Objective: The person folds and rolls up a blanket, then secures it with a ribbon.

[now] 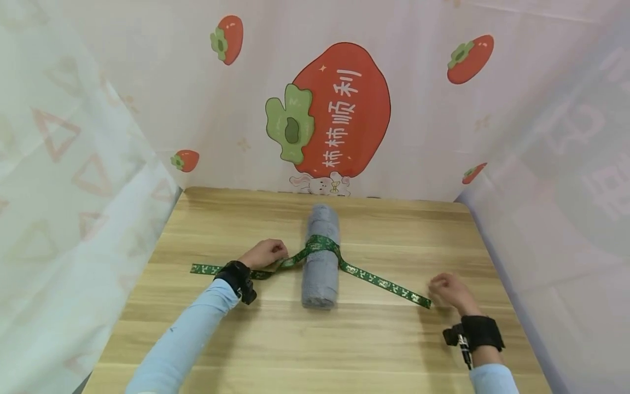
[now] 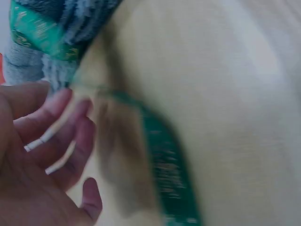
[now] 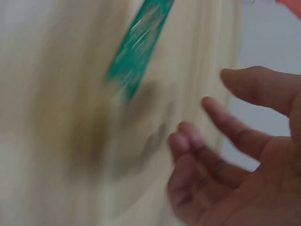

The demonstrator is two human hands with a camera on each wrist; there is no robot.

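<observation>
Pale wood made the table [image 1: 374,350], closed in by thin curtains printed with red persimmons; on it the two hands worked, well apart. Her left hand [image 1: 264,254] lay just beside the left arm of the green ribbon [image 1: 322,243]; from the left wrist view its fingers [image 2: 70,136] were loosely spread and gripped nothing, the ribbon [image 2: 169,174] near them. Her right hand [image 1: 450,293] stood just beside the ribbon's right end; its fingers [image 3: 207,155] were relaxed, a little curled, holding nothing. Between them lay the rolled grey towel [image 1: 321,273], its long axis pointing away from the person toward the back curtain. I judged the work about half done: the ribbon already crossed over the roll, both ends spread on the table, left and right; no bow was tied yet.
</observation>
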